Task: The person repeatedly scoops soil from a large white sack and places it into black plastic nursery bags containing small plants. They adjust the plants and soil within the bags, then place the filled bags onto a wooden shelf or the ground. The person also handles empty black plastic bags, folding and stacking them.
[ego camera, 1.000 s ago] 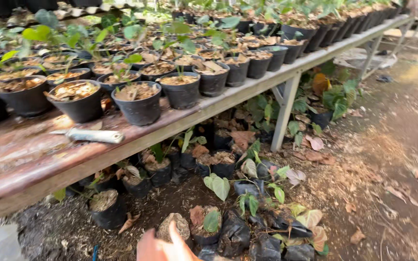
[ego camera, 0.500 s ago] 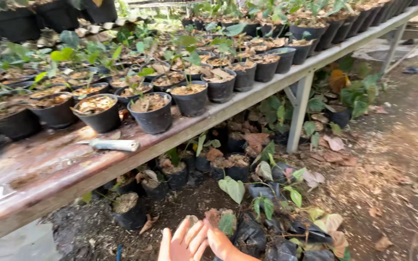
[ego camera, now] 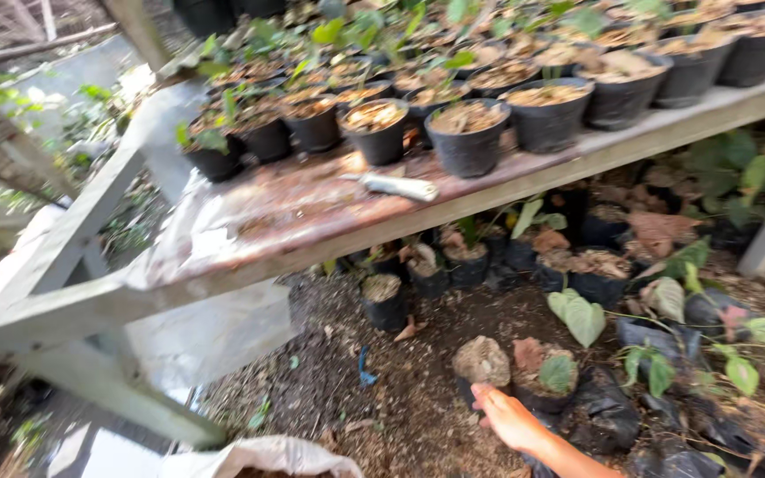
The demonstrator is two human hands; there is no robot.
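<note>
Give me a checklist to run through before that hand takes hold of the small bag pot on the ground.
1. Hand on target: the right hand reaches the black bag pot topped with a clump of soil, fingertips at its lower edge. Ok.
2. Grip closed: fingers lie flat, not wrapped round the bag. Not ok.
3. Neighbours: a second bag pot with a round green leaf sits right beside it, close enough to be knocked. Not ok.
4. Headroom: the wooden bench stands behind and above, apart from the hand. Ok.
5. Other hand: not in view. Cannot tell.
6. Soil clump firm in the bag: cannot tell.
</note>
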